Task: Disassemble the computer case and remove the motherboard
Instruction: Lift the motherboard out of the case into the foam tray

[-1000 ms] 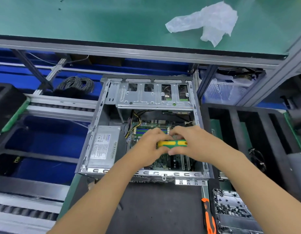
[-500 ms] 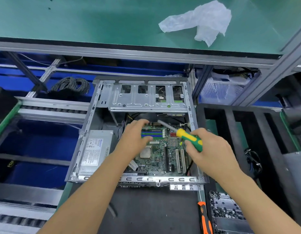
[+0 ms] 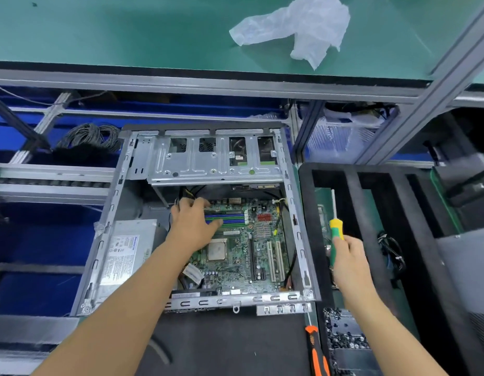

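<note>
- The computer case point(image 3: 295, 221) lies on its side with the open face up, which gives access from above. The motherboard point(image 3: 249, 248) sits flat on the case floor, right of the power supply point(image 3: 124, 253) and near of the drive cage point(image 3: 208, 161).
- The left hand point(image 3: 193, 226) reaches into the case and rests over the far-left part of the board, beside the blue and green memory slots point(image 3: 232, 218). Its fingers curl toward the cables point(image 3: 190, 192) at the far edge. Whether they pinch anything cannot be told.
- The right hand point(image 3: 349, 260) is clenched round the handle of a yellow-and-green screwdriver point(image 3: 336, 226). The shaft points away from the person. The tool is held outside the case, over the black foam tray point(image 3: 352, 180) on the right; judged parked clear of the work, leaving the left hand room.
- A second screwdriver with an orange handle point(image 3: 316, 354) lies near, beside a tray of loose screws point(image 3: 344, 337).
- Hidden or unclear: the left hand's fingertips, the board area beneath that hand, and any remaining mounting screws, which are too small to confirm. The near part of the orange handle is cut off by the frame.
</note>
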`<state>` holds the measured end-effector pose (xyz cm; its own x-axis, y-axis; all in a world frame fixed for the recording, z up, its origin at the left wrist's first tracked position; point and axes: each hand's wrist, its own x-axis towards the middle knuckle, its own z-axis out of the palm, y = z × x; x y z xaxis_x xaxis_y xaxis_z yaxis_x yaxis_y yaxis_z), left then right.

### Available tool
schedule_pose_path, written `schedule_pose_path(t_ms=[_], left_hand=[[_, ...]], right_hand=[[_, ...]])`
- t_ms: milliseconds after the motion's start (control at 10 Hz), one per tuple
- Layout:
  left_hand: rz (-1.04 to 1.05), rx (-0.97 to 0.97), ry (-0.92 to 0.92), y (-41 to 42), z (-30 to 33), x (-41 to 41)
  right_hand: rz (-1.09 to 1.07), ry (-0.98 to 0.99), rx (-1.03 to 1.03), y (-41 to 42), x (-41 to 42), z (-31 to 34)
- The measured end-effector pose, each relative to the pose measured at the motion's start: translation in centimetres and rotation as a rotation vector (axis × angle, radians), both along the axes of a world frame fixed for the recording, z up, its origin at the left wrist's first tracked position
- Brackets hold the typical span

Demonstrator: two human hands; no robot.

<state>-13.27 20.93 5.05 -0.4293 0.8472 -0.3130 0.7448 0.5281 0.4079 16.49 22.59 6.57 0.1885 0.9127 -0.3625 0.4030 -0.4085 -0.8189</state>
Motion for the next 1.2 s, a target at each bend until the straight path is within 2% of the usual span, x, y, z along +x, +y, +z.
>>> schedule_pose_path(t_ms=[200,300,600,700,800,900,1000,1100,1200], left_hand=[[0.069,-0.008,-0.109,-0.5,0.6,0.3],[0.107,0.010,-0.142,-1.0,1.0,0.3],[0.239,0.025,-0.263,-1.6,1.4,-0.2],[0.263,-0.018,-0.333,-1.7,1.4,-0.1],[0.299,0.006,-0.339,-1.6,1.1,-0.4],[0.333,0.020,-0.324,-1.3,0.9,-0.5],[0.358,-0.025,-0.286,-0.7,0.8,-0.5],[0.317,-0.069,-0.154,-0.4,1.0,-0.4],[0.260,-0.156,-0.033,-0.2,1.0,-0.4]], right_hand=[[0.148,-0.131,-0.055,-1.9,-0.3,-5.5],[0.255,-0.274,-0.126,-2.6,-0.4,-6.8],[0.392,-0.479,-0.156,-2.5,0.4,-5.0],[0.216,-0.319,-0.047,-1.9,0.2,-3.0],[0.035,-0.208,0.313,-0.8,-1.2,1.7],[0.236,-0.204,0.698,0.1,-4.3,7.0],[0.723,-0.309,0.615,0.8,-9.2,8.6],[0.869,-0.483,0.102,2.2,-14.0,5.9],[0.833,-0.697,-0.025,4.1,-15.6,2.5]])
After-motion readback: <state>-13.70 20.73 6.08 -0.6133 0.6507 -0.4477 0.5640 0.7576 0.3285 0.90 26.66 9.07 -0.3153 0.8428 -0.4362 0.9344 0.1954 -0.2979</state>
